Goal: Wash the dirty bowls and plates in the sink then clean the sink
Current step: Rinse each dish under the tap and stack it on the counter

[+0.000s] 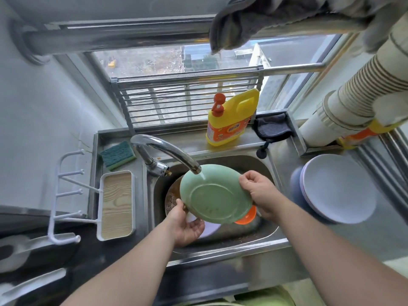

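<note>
Two bare hands hold a green plate (215,195) tilted over the sink (271,230), its underside turned toward the camera. Left hand (187,226) supports the lower left rim, thumb on the visible face and fingers curled beneath the edge. Right hand (258,191) grips the upper right rim, fingers curled over it. Water from the tap (167,151) strikes the plate near its upper edge, just below the spout. Under the plate, inside the basin, lie an orange bowl (248,216), a pale plate (209,229) and a soiled brownish dish (172,197), each partly hidden. To the right of the basin, on the steel counter, stands a stack of pale plates (337,188). Behind the basin, on the ledge, a yellow detergent bottle (231,120) stands upright, with a dark cloth (272,127) just beside it. Left of the tap lies a green sponge (118,154), and nearer the camera a white tray (117,205) with a wood-grain bottom, joined to a white hook rack (66,195). A grey towel (254,21) hangs from a rail above the window.
</note>
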Available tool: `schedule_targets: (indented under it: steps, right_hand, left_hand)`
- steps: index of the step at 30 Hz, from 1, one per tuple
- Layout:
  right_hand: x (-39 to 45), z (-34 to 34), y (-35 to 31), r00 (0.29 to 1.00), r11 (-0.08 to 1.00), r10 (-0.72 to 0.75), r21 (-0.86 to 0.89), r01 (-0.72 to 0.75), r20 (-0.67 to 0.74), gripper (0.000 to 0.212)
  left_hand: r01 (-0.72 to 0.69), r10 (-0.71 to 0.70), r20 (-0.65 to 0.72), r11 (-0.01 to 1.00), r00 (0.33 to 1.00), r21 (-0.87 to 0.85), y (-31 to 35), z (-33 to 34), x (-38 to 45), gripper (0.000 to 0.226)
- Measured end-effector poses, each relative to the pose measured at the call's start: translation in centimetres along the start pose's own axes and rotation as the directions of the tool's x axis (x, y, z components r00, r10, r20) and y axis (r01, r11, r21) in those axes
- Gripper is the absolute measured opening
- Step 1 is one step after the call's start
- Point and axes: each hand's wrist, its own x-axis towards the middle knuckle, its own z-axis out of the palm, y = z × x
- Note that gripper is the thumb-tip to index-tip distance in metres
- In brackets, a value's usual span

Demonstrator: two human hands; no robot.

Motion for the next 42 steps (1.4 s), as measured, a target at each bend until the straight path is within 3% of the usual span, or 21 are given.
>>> schedule_targets:
  steps: [5, 12, 17, 21, 24, 28, 32, 35, 42]
  right_hand:
    - [-1.0, 4.4, 0.0, 0.989, 0.99, 0.127, 0.057, -0.131, 0.07, 0.023]
    - [-1.0, 7.2, -3.1, 0.955, 0.949, 0.237, 0.168, -0.266, 0.178, 0.013]
    - [0.5, 7.4, -5.3, 0.929, 0.795, 0.332, 0.481, -0.37, 0.165, 0.02]
    - [2.0, 6.8, -5.8, 0.912, 0.659, 0.394, 0.658, -0.365, 0.112, 0.019]
    - [3.5, 5.4, -4.8, 0.889, 0.532, 0.448, 0.769, -0.355, 0.1, 0.03]
    - [4.9, 2.3, -2.3, 0.869, 0.443, 0.49, 0.836, -0.323, 0.076, 0.044]
    - [4.9, -0.3, 0.1, 0.828, 0.347, 0.558, 0.891, -0.291, 0.052, 0.034]
    - [4.0, -1.8, 1.6, 0.788, 0.362, 0.615, 0.881, -0.304, 0.02, 0.033]
    - [1.8, -3.3, 3.3, 0.725, 0.431, 0.687, 0.775, -0.463, 0.052, 0.019]
  left_hand:
    - [-0.012, 0.015, -0.083, 0.999, 0.996, 0.03, 0.4, -1.7, -0.4, 0.08]
    - [0.03, -0.031, -0.064, 0.999, 0.997, -0.028, 0.6, -3.2, -0.5, 0.075]
    - [-0.012, 0.019, 0.026, 0.969, 0.999, -0.245, 1.3, -2.1, -2.0, 0.032]
    - [-0.025, 0.09, 0.105, 0.863, 0.99, -0.505, 2.8, -0.8, -3.7, 0.029]
    - [0.021, 0.11, 0.196, 0.823, 0.975, -0.568, 4.2, 0.1, -3.9, 0.037]
    - [-0.026, 0.141, 0.178, 0.847, 0.974, -0.531, 5.6, 1.4, -3.5, 0.042]
    - [-0.049, 0.136, 0.145, 0.874, 0.98, -0.484, 5.9, 3.6, -3.1, 0.046]
    - [-0.072, 0.152, 0.153, 0.897, 0.976, -0.437, 5.1, 5.5, -4.0, 0.037]
    - [-0.107, 0.127, 0.191, 0.988, 0.973, -0.109, 2.2, 7.1, -5.8, 0.038]
